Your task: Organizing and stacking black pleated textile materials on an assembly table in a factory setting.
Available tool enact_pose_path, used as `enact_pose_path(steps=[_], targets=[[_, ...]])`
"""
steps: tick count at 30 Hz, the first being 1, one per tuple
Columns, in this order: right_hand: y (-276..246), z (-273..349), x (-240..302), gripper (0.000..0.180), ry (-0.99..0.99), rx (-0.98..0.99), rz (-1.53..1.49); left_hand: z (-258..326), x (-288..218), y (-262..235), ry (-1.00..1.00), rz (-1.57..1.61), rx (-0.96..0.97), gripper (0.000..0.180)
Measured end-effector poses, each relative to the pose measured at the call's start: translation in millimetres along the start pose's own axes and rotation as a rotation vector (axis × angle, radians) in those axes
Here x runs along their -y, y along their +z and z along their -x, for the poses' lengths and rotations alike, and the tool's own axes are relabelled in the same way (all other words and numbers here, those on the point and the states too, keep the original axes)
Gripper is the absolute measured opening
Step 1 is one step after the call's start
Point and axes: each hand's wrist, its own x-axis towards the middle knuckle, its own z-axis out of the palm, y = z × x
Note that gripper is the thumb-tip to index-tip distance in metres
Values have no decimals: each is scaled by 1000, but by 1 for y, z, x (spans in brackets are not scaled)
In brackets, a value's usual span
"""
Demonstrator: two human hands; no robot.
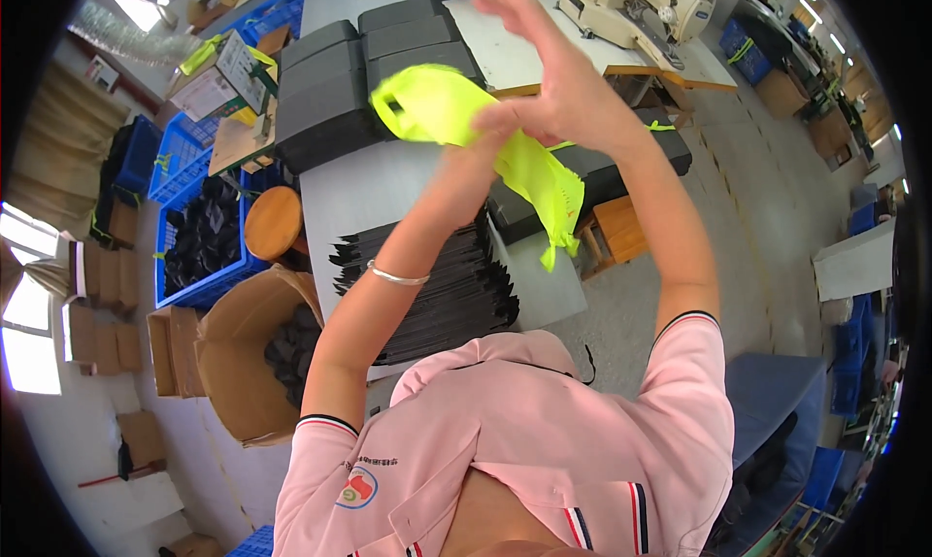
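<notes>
A thin, crumpled neon yellow sheet (427, 102), like a fabric strip or a plastic bag, hangs in the air over the table. My left hand (474, 151) is closed on its middle, with most of the fingers hidden. The loose tail drops to the right of that hand. Above it, my right hand (568, 96) is raised with the fingers stretched out and its thumb side close to the sheet; I cannot tell whether they touch. Under my left forearm lies a thick pile of thin black pieces (447, 290) with uneven edges.
Dark grey blocks or folded stacks (325, 101) stand at the far left of the grey table (340, 193). A sewing machine (636, 13) sits at the back right. On the left are a wooden stool (274, 223), a blue crate (199, 290) of black pieces and an open cardboard box (233, 363).
</notes>
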Motion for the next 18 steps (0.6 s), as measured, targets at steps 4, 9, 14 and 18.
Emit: enact_pose_path(steps=[4, 9, 14, 18], targets=[[41, 57, -18, 101, 413, 225, -466, -4, -51, -29, 244, 283, -37, 39], [50, 141, -62, 43, 864, 657, -458, 12, -101, -117, 475, 185, -178, 32], [-11, 119, -91, 28, 942, -45, -526, 23, -71, -134, 277, -460, -398, 34], [-5, 56, -74, 35, 772, -345, -678, 5, 0, -112, 357, -339, -88, 109]])
